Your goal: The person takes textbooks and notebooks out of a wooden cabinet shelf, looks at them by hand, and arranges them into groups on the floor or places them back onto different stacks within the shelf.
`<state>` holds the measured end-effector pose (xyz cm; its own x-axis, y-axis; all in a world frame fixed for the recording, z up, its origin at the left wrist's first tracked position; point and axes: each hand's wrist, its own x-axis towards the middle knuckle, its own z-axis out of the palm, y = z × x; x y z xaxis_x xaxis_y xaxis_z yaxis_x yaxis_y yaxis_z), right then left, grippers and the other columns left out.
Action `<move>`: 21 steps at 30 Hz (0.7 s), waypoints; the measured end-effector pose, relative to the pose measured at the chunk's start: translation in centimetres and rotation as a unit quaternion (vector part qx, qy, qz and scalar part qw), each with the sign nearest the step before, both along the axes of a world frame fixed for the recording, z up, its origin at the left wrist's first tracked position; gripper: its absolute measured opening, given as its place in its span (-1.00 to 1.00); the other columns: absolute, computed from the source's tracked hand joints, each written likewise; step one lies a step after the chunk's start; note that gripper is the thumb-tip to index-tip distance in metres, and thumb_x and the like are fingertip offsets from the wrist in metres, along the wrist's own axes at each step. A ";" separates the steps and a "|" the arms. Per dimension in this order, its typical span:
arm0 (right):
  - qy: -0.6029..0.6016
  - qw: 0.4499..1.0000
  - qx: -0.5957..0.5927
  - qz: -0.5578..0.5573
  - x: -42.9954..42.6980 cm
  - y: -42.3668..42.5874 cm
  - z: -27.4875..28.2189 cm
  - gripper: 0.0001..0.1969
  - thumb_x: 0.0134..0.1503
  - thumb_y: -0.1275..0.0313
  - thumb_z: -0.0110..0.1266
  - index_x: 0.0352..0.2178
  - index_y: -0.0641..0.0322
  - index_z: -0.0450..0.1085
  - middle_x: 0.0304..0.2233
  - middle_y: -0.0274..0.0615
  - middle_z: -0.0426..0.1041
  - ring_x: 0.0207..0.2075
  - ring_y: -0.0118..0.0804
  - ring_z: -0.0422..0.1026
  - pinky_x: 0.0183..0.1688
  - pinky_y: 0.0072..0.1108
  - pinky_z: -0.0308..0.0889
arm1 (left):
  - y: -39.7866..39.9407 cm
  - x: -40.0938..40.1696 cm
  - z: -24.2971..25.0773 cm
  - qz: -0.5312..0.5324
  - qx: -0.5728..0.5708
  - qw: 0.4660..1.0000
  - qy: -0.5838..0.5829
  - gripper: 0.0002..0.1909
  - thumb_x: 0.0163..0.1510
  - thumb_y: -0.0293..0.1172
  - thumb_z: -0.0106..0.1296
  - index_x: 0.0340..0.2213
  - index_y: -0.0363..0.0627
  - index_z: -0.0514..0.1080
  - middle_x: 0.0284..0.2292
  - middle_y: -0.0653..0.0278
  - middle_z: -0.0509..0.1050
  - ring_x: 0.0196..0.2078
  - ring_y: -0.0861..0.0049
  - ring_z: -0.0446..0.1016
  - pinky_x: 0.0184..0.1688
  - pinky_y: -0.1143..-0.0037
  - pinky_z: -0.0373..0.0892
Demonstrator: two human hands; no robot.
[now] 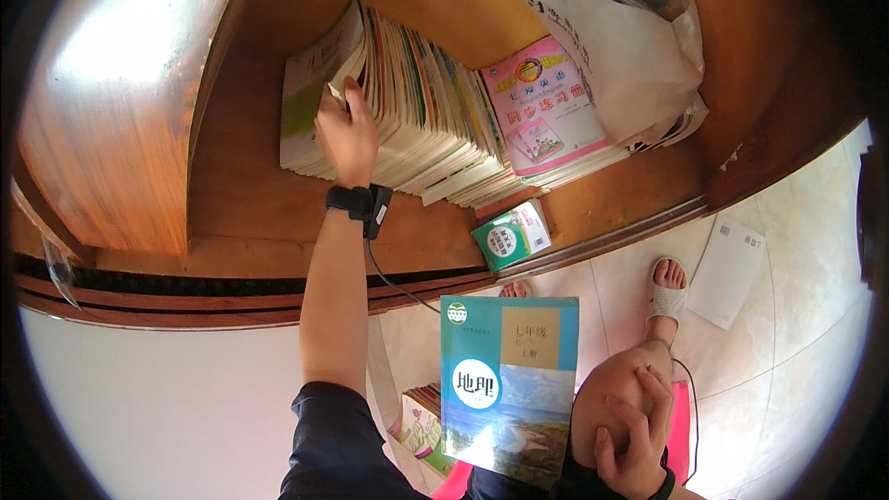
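Note:
My left hand [347, 132] reaches into the wooden cabinet and grips the near side of the front book [312, 97], which has a pale and green cover. This book heads a tightly packed row of books [430, 111] standing on the cabinet floor; my fingertips are partly hidden behind its pages. A teal textbook [510, 389] with a coast photo lies face up on my lap. My right hand [635, 434] rests on my bare right knee, fingers spread, holding nothing.
A pink workbook [545, 107] tops a pile beside the row, partly under a white plastic bag [611, 48]. A small green booklet [510, 236] lies by the cabinet sill [430, 289]. On the tiled floor are a white booklet [727, 271] and stacked books [424, 430].

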<state>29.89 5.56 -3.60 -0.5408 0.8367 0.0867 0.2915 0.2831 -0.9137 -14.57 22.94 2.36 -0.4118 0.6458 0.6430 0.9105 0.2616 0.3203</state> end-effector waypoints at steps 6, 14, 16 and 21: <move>0.006 1.000 0.006 -0.006 0.1 0.0 0.1 -0.69 -0.01 0.51 -0.01 -0.21 0.48 0.27 0.03 0.30 0.09 0.05 0.30 0.12 0.07 -0.18 0.10 | -1.4 -0.7 0.9 -0.014 -0.019 1.000 0.019 -0.51 0.16 -0.27 -0.14 -0.75 -0.31 0.13 -0.84 0.08 0.13 -0.80 0.29 0.12 -0.69 0.38 0.09; 0.011 1.000 -0.002 -0.003 0.3 -0.1 0.1 -0.70 -0.01 0.51 -0.01 -0.21 0.44 0.27 0.03 0.28 0.09 0.06 0.28 0.10 0.08 -0.18 0.08 | -1.5 1.4 1.8 0.072 -0.049 0.959 0.268 -0.56 0.14 -0.32 -0.13 -0.76 -0.29 0.27 -0.86 0.03 0.25 -0.80 0.16 0.32 -0.75 0.38 0.25; 0.008 1.000 -0.005 -0.004 0.2 -0.2 0.1 -0.70 -0.01 0.51 -0.02 -0.20 0.43 0.26 0.03 0.28 0.09 0.07 0.28 0.10 0.08 -0.18 0.07 | -1.3 1.6 2.3 0.124 -0.106 0.940 0.299 -0.59 0.12 -0.30 -0.14 -0.72 -0.29 0.34 -0.80 -0.04 0.33 -0.73 0.13 0.39 -0.68 0.36 0.35; 0.013 1.000 -0.003 -0.005 0.1 -0.3 0.1 -0.70 0.00 0.51 -0.02 -0.21 0.43 0.27 0.03 0.27 0.09 0.07 0.28 0.10 0.08 -0.17 0.08 | -0.5 0.8 2.1 0.119 -0.149 0.914 0.359 -0.61 0.14 -0.31 -0.16 -0.65 -0.33 0.38 -0.77 -0.03 0.35 -0.72 0.15 0.40 -0.67 0.40 0.36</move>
<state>30.03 5.30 -3.53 -0.5308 0.8421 0.0954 0.2707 0.2751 -0.9225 -13.77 22.49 4.47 -0.1044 0.7835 0.6126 0.7644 0.4573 -0.4545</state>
